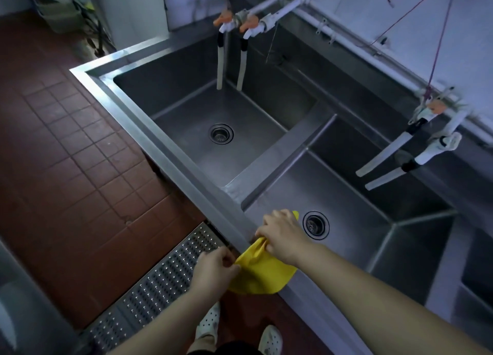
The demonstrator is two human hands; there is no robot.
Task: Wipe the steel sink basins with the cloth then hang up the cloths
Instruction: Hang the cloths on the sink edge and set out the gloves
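Low in the middle of the frame, the left hand [213, 268] pinches one corner of the yellow cloth [260, 273]. The right hand [282, 234] grips its bunched top over the sink [170, 146] front edge.

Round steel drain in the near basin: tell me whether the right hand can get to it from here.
Probably yes: the right hand grips the yellow cloth beside the round steel drain, with nothing between.

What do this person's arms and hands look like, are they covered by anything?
Both forearms are bare, with no sleeves in view. The left hand and right hand wear no gloves, and no rings, watch or bracelet show.
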